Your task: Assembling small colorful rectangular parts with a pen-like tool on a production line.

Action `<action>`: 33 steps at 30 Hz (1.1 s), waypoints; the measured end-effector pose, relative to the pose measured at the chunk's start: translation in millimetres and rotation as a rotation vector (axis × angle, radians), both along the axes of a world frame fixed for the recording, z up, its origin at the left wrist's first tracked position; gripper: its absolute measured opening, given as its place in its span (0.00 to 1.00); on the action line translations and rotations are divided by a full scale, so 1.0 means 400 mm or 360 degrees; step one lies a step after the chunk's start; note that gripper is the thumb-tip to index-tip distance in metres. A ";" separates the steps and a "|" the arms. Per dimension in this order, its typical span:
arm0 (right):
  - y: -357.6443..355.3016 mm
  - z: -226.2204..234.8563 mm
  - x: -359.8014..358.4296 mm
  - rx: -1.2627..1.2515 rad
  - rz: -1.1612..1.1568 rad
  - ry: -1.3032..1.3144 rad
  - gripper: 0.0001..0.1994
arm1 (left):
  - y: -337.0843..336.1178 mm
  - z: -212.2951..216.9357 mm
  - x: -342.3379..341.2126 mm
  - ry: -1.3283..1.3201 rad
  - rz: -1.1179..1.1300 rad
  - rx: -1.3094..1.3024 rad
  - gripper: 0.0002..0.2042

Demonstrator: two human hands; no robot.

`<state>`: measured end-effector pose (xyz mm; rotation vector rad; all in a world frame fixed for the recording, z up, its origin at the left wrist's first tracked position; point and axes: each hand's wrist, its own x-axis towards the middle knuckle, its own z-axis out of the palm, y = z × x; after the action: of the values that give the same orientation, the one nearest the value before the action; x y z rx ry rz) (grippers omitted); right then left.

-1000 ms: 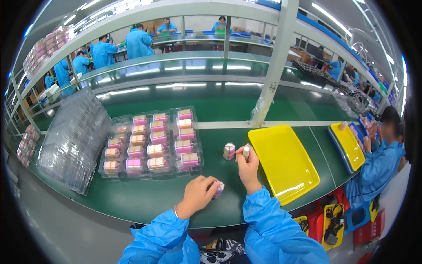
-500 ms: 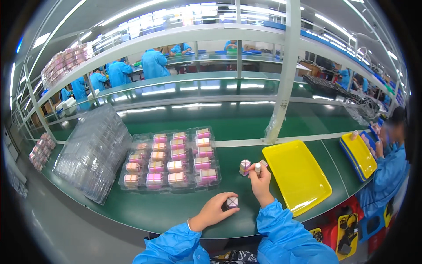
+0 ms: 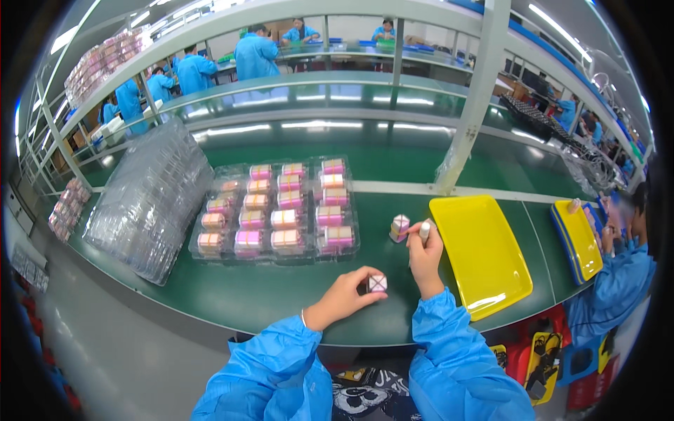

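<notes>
My left hand [image 3: 344, 300] curls around a small block [image 3: 377, 283] on the green bench, thumb and fingers on its sides. The block's white top bears a dark cross. In my right hand [image 3: 425, 265], closed and raised slightly above the bench, is a white marker-like stick [image 3: 425, 230], its end pointing up. Just left of those fingers stands a pink-and-white block [image 3: 400, 228], also with a crossed top. Something pale behind the right fingers is mostly hidden.
A clear plastic tray [image 3: 354, 242] of pink-and-white banded blocks lies at the left, beside stacked clear trays [image 3: 144, 203]. A yellow tray [image 3: 484, 252] is right of my right hand. A metal post [image 3: 472, 112] rises behind. A co-worker [image 3: 611, 288] sits at the far right.
The whole view has tipped downward, so the bench appears higher in the picture. Both hands keep their holds, with little visible movement relative to the bench.
</notes>
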<state>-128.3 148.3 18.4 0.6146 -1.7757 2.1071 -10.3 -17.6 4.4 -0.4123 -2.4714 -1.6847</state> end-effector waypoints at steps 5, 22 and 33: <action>0.005 0.007 0.008 0.0092 -0.0017 -0.0044 0.04 | 0.001 -0.012 -0.004 0.0024 0.0009 0.0066 0.20; -0.068 0.128 0.125 -0.0373 0.0770 -0.0126 0.07 | -0.001 0.003 -0.003 0.0002 0.0035 -0.0036 0.21; -0.094 0.104 0.147 -0.0108 0.0799 0.0130 0.06 | 0.016 -0.005 0.004 0.0169 0.0259 -0.0143 0.20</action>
<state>-69.6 110.8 60.2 1.2121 -1.6188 2.3968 -8.6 -11.2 2.4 -0.2925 -2.4375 -1.4564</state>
